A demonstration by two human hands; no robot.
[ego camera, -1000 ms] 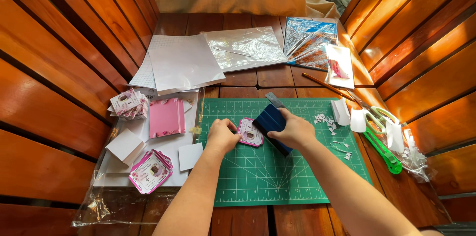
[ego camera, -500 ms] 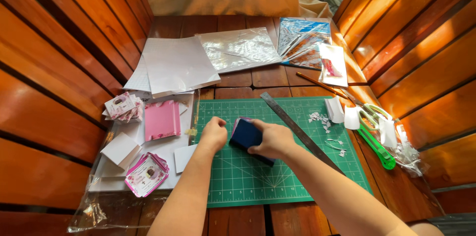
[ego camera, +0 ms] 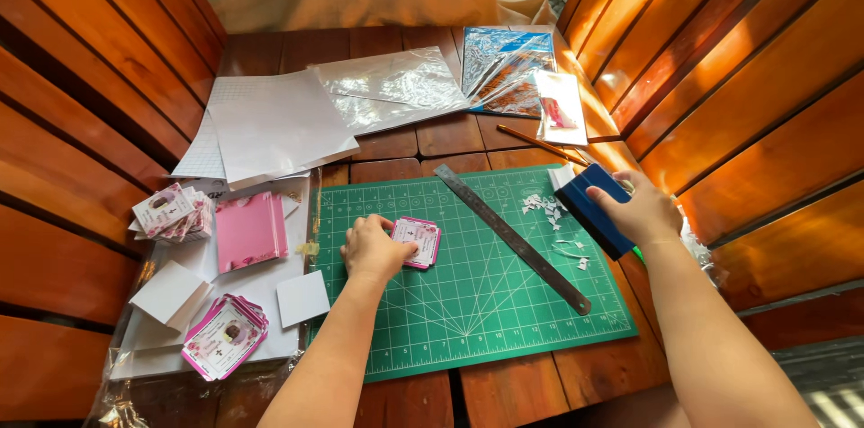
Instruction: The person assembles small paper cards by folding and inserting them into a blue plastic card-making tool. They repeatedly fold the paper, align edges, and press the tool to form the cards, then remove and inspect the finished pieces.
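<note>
Fingers of left hand [ego camera: 376, 251] pressing down pink card stack [ego camera: 417, 241], just right of them; right hand [ego camera: 641, 209] far right, gripping blue block [ego camera: 591, 209].

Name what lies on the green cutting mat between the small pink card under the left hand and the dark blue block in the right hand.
In the head view, a long grey metal ruler lies diagonally between the pink card and the blue block, with white paper scraps beside the block.
</note>
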